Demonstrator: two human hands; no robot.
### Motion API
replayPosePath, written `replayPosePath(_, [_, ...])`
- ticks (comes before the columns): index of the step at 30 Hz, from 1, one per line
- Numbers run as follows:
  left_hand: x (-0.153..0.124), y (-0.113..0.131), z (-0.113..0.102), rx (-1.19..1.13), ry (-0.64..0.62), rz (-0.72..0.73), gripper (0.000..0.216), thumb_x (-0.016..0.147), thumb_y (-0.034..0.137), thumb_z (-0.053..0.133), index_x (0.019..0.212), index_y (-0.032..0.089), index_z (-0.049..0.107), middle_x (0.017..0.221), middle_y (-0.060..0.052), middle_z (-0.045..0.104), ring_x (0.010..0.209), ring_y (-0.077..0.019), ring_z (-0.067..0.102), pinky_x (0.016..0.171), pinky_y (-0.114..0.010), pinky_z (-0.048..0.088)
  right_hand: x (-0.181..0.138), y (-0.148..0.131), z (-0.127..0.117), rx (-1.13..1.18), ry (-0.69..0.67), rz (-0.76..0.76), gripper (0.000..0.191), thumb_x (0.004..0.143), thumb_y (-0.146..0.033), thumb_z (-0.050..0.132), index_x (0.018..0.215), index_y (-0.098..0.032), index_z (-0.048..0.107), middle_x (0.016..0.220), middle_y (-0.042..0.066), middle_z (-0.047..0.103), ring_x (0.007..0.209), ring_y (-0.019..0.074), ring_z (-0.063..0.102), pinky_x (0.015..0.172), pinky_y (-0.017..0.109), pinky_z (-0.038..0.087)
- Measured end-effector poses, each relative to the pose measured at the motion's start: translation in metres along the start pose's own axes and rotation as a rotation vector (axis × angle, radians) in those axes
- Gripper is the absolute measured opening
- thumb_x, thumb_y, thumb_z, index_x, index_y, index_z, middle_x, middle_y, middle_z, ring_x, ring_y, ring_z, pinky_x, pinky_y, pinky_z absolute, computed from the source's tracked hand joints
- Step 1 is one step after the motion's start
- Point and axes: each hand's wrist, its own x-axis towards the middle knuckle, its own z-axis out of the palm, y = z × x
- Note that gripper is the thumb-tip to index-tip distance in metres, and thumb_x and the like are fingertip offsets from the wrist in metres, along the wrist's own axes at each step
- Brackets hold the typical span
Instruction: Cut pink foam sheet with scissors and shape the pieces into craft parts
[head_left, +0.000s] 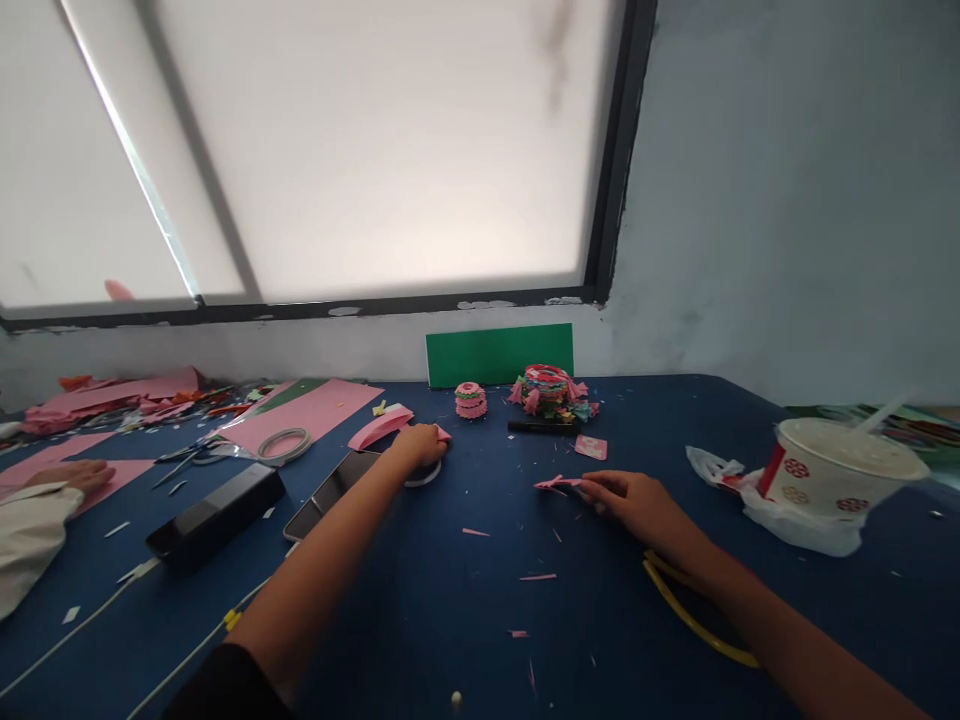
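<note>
My right hand (630, 508) pinches the end of a small folded pink paper piece (556, 484), low over the blue table. My left hand (418, 446) is stretched forward with its fingers curled. A bit of pink paper (442, 434) sticks out at its fingertips; the fingers largely hide it. Under that hand lies a white tape roll (424, 478), partly covered. Just left of it stands a curved pink paper strip (381, 427). Beyond my hands are a pink paper ring stack (471, 400), a colourful paper ornament (547, 390) with tassels, a black marker (544, 428) and a pink card (591, 447).
A phone (330, 495) and a black box-shaped device (217, 508) with a cable lie left, near scissors (180, 462) and another tape roll (285, 446). Another person's hand (75, 478) rests at far left. A drink cup (840, 470) stands right. Paper scraps dot the table (420, 620).
</note>
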Motion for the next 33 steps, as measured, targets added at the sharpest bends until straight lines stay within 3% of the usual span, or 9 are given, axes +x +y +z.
replayPosePath(3, [-0.003,-0.001,-0.007,-0.049,0.050,0.021,0.030,0.087,0.029,0.052,0.113,0.014,0.052,0.113,-0.009,0.054,0.095,-0.0207,0.056,0.080,-0.041,0.049,-0.005,-0.006,-0.004,-0.090,0.075,-0.050,0.038,0.076,-0.049,0.055,0.090,-0.016,0.068,0.080,0.008,0.069,0.073,0.0246,0.063,0.067,0.033,0.043])
replayPosePath(7, [-0.021,0.007,-0.033,-0.236,0.166,0.114,0.028,0.090,0.029,0.045,0.112,0.013,0.051,0.107,-0.009,0.057,0.094,-0.0202,0.057,0.080,-0.040,0.048,-0.011,-0.016,-0.004,-0.139,0.149,-0.154,0.040,0.081,-0.049,0.049,0.094,-0.016,0.066,0.092,0.010,0.068,0.081,0.0252,0.061,0.070,0.034,0.044])
replayPosePath(9, [-0.040,0.016,-0.043,-0.369,0.182,0.202,0.032,0.095,0.028,0.029,0.115,0.012,0.049,0.102,-0.008,0.060,0.093,-0.0187,0.058,0.081,-0.034,0.047,-0.015,-0.022,-0.002,-0.120,0.195,-0.234,0.042,0.081,-0.050,0.048,0.099,-0.016,0.064,0.103,0.011,0.064,0.087,0.0250,0.059,0.072,0.035,0.044])
replayPosePath(12, [-0.081,0.032,-0.045,-0.549,0.132,0.318,0.038,0.095,0.034,0.024,0.121,0.014,0.043,0.100,-0.007,0.061,0.087,-0.0160,0.060,0.073,-0.027,0.050,-0.021,-0.034,0.003,0.001,0.196,-0.304,0.044,0.081,-0.052,0.049,0.107,-0.019,0.059,0.115,0.010,0.059,0.099,0.0242,0.055,0.083,0.036,0.042])
replayPosePath(16, [-0.130,0.052,-0.029,-1.141,-0.074,0.412,0.036,0.086,0.037,0.047,0.112,0.012,0.051,0.091,-0.007,0.062,0.070,-0.0129,0.059,0.064,-0.025,0.048,-0.031,-0.051,0.016,0.287,-0.106,-0.280,0.045,0.080,-0.052,0.050,0.109,-0.018,0.056,0.106,0.009,0.063,0.095,0.0209,0.058,0.081,0.033,0.044])
replayPosePath(19, [-0.144,0.063,-0.013,-1.295,-0.203,0.383,0.030,0.083,0.034,0.055,0.103,0.013,0.058,0.083,-0.005,0.063,0.070,-0.0125,0.058,0.064,-0.023,0.045,-0.038,-0.057,0.025,0.357,-0.323,-0.209,0.037,0.078,-0.049,0.056,0.087,-0.014,0.061,0.079,0.005,0.065,0.074,0.0176,0.062,0.069,0.029,0.047])
replayPosePath(25, [-0.141,0.068,0.011,-1.225,-0.357,0.264,0.029,0.076,0.037,0.062,0.084,0.010,0.066,0.067,-0.002,0.062,0.059,-0.0115,0.056,0.058,-0.022,0.040,-0.039,-0.047,0.033,0.200,-0.457,-0.176,0.028,0.078,-0.038,0.058,0.064,-0.014,0.057,0.057,-0.002,0.056,0.052,0.0093,0.048,0.049,0.021,0.034])
replayPosePath(28, [-0.142,0.065,0.021,-1.094,-0.302,0.271,0.032,0.078,0.040,0.058,0.084,0.011,0.069,0.067,-0.002,0.063,0.060,-0.0121,0.054,0.058,-0.022,0.040,-0.034,-0.039,0.037,0.135,-0.497,-0.162,0.029,0.078,-0.036,0.058,0.061,-0.014,0.053,0.053,-0.004,0.050,0.048,0.0076,0.042,0.045,0.020,0.027])
replayPosePath(33, [-0.146,0.061,0.032,-1.097,-0.233,0.252,0.035,0.080,0.042,0.055,0.085,0.011,0.070,0.061,-0.001,0.057,0.056,-0.0100,0.046,0.055,-0.021,0.036,-0.026,-0.031,0.050,0.151,-0.613,-0.163,0.040,0.084,-0.048,0.047,0.060,-0.016,0.050,0.055,-0.002,0.050,0.052,0.0109,0.048,0.050,0.021,0.033])
